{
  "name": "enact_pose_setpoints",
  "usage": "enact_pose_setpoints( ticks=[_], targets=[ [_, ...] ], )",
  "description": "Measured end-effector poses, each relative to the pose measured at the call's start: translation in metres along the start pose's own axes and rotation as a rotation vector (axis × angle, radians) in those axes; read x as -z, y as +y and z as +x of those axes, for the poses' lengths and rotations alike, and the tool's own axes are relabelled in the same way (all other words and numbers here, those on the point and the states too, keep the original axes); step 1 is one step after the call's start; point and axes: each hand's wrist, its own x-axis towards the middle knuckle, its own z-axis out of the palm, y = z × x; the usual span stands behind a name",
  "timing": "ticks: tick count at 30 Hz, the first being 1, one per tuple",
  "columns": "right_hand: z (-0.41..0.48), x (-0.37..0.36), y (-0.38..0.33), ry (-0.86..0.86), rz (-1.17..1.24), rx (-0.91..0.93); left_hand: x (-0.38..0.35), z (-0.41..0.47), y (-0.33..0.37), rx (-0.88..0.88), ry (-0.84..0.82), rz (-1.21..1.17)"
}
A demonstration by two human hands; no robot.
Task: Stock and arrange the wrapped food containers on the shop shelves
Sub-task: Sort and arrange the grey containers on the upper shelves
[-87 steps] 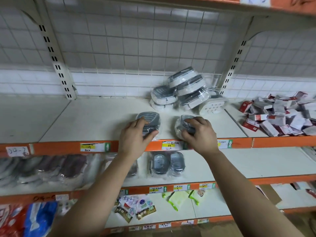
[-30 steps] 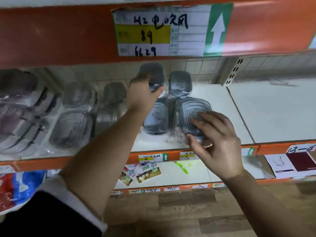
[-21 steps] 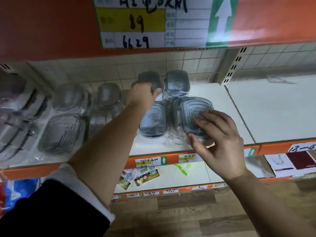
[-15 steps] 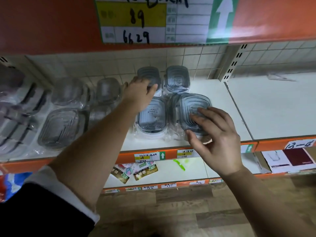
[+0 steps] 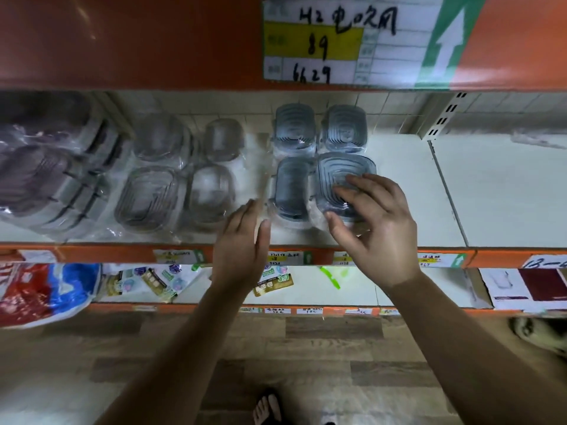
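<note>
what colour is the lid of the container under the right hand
The lid is blue-grey with concentric ridges; the head view shows it.

Four grey ribbed-lid containers, clear-wrapped, in a two-by-two block on the white shelf [image 5: 408,191]: far-left container [image 5: 295,130], far-right container [image 5: 343,128], near-left container [image 5: 290,187], near-right container [image 5: 342,173]. Paler wrapped containers [image 5: 147,197] lie left, blurred.

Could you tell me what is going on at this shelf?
A person is tidying wrapped food containers on the shelf. The right hand touches the lid of the front right grey container, one of four in a square block. The left hand hovers open by the shelf's front edge, holding nothing. Clearer containers lie to the left.
</note>
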Motion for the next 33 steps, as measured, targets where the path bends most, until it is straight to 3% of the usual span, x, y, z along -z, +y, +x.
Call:
enact_pose_setpoints(
  ticks=[4,17,21,33],
  targets=[
    [0.026,-0.023,-0.005,-0.037,-0.008,0.046,-0.012,-0.016,-0.020,-0.029,-0.145,0.103],
    [0.139,-0.089,-0.004,-0.168,-0.228,0.112,-0.023,-0.020,-0.045,-0.159,-0.156,0.071],
    [0.134,-0.102,0.003,-0.372,-0.304,-0.017,-0.021,-0.019,-0.047,-0.155,-0.184,0.059],
    [0.055,-0.030,-0.020,-0.340,-0.123,-0.051,0.024,-0.036,-0.001,-0.146,-0.180,0.108]
  ],
)
